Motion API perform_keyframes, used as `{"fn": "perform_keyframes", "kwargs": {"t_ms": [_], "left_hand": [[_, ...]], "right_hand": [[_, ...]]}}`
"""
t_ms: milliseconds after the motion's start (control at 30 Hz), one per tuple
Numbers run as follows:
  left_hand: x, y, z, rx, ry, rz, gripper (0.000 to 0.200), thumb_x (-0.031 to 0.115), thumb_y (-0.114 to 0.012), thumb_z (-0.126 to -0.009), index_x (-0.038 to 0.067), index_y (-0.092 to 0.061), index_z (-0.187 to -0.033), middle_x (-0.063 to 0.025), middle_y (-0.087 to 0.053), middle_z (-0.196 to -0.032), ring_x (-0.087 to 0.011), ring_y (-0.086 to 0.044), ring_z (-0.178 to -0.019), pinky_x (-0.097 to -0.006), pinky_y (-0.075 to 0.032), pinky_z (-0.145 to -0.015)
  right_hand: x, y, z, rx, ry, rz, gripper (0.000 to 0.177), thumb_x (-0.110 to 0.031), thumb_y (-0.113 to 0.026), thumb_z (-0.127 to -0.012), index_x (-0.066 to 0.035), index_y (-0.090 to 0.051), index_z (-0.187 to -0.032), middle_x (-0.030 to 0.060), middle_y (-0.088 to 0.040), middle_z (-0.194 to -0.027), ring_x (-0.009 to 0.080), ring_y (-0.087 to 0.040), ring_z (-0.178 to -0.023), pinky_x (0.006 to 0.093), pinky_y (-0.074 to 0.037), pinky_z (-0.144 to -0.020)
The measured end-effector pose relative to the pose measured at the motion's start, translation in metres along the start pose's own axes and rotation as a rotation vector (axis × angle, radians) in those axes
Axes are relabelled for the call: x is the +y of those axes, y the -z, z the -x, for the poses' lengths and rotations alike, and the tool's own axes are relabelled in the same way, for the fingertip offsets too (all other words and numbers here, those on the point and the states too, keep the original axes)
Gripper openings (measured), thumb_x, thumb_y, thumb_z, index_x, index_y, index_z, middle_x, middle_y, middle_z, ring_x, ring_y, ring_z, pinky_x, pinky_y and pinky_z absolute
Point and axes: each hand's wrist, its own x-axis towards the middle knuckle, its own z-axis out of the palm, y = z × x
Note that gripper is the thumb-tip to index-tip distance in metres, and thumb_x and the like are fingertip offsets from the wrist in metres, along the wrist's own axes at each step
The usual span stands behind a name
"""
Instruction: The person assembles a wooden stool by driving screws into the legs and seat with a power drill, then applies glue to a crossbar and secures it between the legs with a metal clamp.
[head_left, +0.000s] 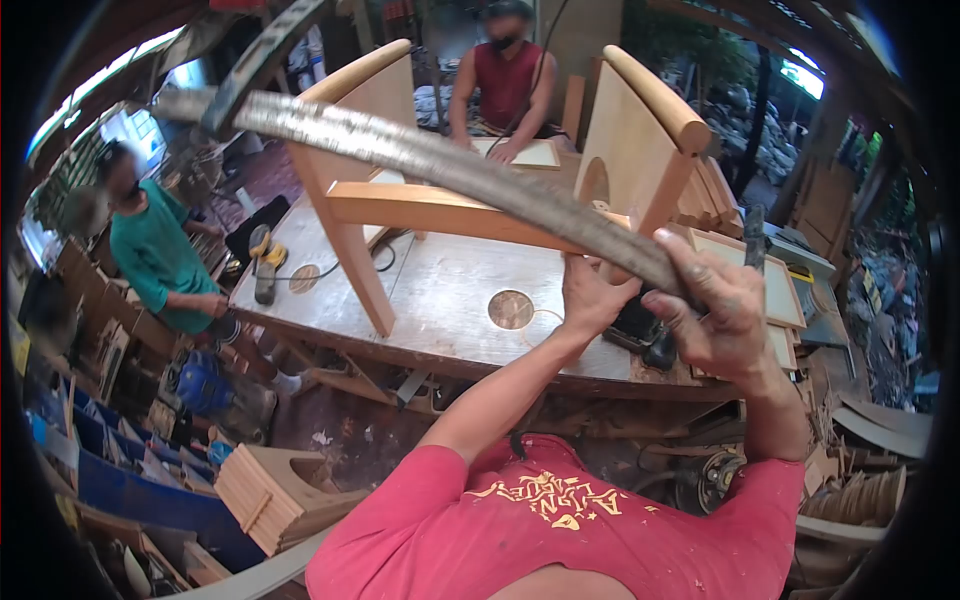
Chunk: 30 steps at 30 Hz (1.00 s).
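A long metal bar clamp (420, 150) runs diagonally across the view, its dark jaw (245, 80) at the upper left. My right hand (715, 305) is closed round the bar's lower right end. Under it stands a wooden furniture frame, with a left side panel (375, 90), a right side panel (630, 130) and a front rail (420, 207) between them. My left hand (592, 298) is closed at the rail's right end, gripping from below; its fingertips are partly hidden behind the rail. The frame stands upright on the worktable (440, 290).
A yellow-and-black power tool (265, 262) with a cord lies on the table's left. A person in a red sleeveless top (500, 80) handles a panel (535, 153) across the table. Another person in a teal shirt (150, 245) stands left. Stacked wooden parts (275, 495) lie lower left.
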Motion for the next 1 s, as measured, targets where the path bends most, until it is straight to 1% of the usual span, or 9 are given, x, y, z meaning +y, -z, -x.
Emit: {"fn": "perform_keyframes", "kwargs": {"t_ms": [67,167,333,433,500,567,800,900,1000], "left_hand": [[-0.006,0.009,0.005,-0.135,-0.081,0.033,0.065,0.023,-0.08,-0.077,0.006,-0.045,-0.129,-0.0122,-0.057,-0.116,-0.0246,-0.063,-0.098,-0.0381,-0.052,-0.09],[-0.005,0.004,0.014,-0.146,-0.046,0.032,0.066,0.023,-0.081,-0.077,0.006,-0.046,-0.13,-0.0126,-0.059,-0.117,-0.0245,-0.064,-0.1,-0.0378,-0.052,-0.092],[0.012,-0.011,0.023,0.109,0.087,-0.145,0.069,0.022,-0.082,-0.076,0.005,-0.047,-0.133,-0.0131,-0.062,-0.119,-0.0244,-0.065,-0.105,-0.0373,-0.052,-0.093],[0.021,-0.026,0.018,0.379,0.118,-0.418,0.071,0.022,-0.083,-0.075,0.005,-0.047,-0.134,-0.0134,-0.064,-0.121,-0.0243,-0.066,-0.108,-0.037,-0.052,-0.094],[0.027,-0.03,0.012,0.428,0.164,-0.478,0.072,0.022,-0.084,-0.075,0.005,-0.047,-0.135,-0.0136,-0.065,-0.121,-0.0242,-0.067,-0.11,-0.0368,-0.052,-0.095],[0.04,-0.013,0.002,0.2,0.257,-0.142,0.086,0.022,-0.093,-0.061,0.001,-0.046,-0.13,-0.0147,-0.066,-0.113,-0.0259,-0.066,-0.107,-0.038,-0.051,-0.09],[0.017,-0.008,0.001,0.236,0.149,-0.178,0.084,0.017,-0.096,-0.058,0.001,-0.043,-0.121,-0.0147,-0.066,-0.102,-0.0225,-0.066,-0.091,-0.0358,-0.052,-0.083],[0.015,-0.005,-0.001,0.163,0.168,-0.174,0.098,0.019,-0.095,-0.058,-0.001,-0.036,-0.132,-0.0156,-0.062,-0.116,-0.0243,-0.064,-0.106,-0.036,-0.049,-0.09],[0.02,-0.003,-0.001,0.137,0.226,-0.041,0.098,0.023,-0.095,-0.058,-0.001,-0.037,-0.133,-0.0155,-0.061,-0.117,-0.0254,-0.063,-0.104,-0.0376,-0.049,-0.091]], "right_hand": [[-0.003,-0.022,0.001,-0.056,0.014,-0.088,0.059,-0.017,-0.081,-0.077,-0.005,-0.062,-0.132,0.0105,-0.061,-0.075,0.0253,-0.061,-0.058,0.0372,-0.049,-0.053],[-0.01,-0.053,0.001,-0.067,0.073,-0.072,0.059,-0.019,-0.082,-0.074,-0.009,-0.064,-0.129,0.0056,-0.059,-0.071,0.0217,-0.059,-0.054,0.0353,-0.048,-0.047],[-0.004,-0.081,0.001,-0.089,0.174,-0.012,0.056,-0.03,-0.084,-0.071,-0.015,-0.067,-0.123,-0.0009,-0.051,-0.065,0.0164,-0.053,-0.049,0.0334,-0.043,-0.043],[0.001,-0.088,0.01,-0.138,0.16,-0.003,0.054,-0.03,-0.082,-0.073,-0.015,-0.067,-0.123,-0.0006,-0.053,-0.066,0.0163,-0.055,-0.051,0.0335,-0.044,-0.044],[0.004,-0.091,0.017,-0.147,0.153,-0.012,0.051,-0.031,-0.08,-0.076,-0.014,-0.067,-0.122,0.0003,-0.055,-0.067,0.0174,-0.059,-0.054,0.033,-0.046,-0.047],[0.008,-0.096,0.024,-0.152,0.148,-0.013,0.045,-0.033,-0.078,-0.079,-0.013,-0.068,-0.119,0.0015,-0.059,-0.072,0.0185,-0.063,-0.059,0.032,-0.05,-0.052],[0.019,-0.119,0.042,-0.127,0.139,-0.075,0.041,-0.028,-0.074,-0.079,-0.014,-0.07,-0.118,0.003,-0.059,-0.072,0.019,-0.062,-0.054,0.0341,-0.05,-0.048],[0.017,-0.126,0.043,-0.141,0.146,-0.066,0.04,-0.026,-0.072,-0.078,-0.015,-0.07,-0.117,0.0026,-0.058,-0.071,0.0184,-0.061,-0.054,0.0342,-0.049,-0.047],[0.011,-0.134,0.046,-0.156,0.123,-0.041,0.039,-0.027,-0.072,-0.078,-0.015,-0.07,-0.116,0.0014,-0.058,-0.069,0.0173,-0.061,-0.054,0.0338,-0.048,-0.047]]}}
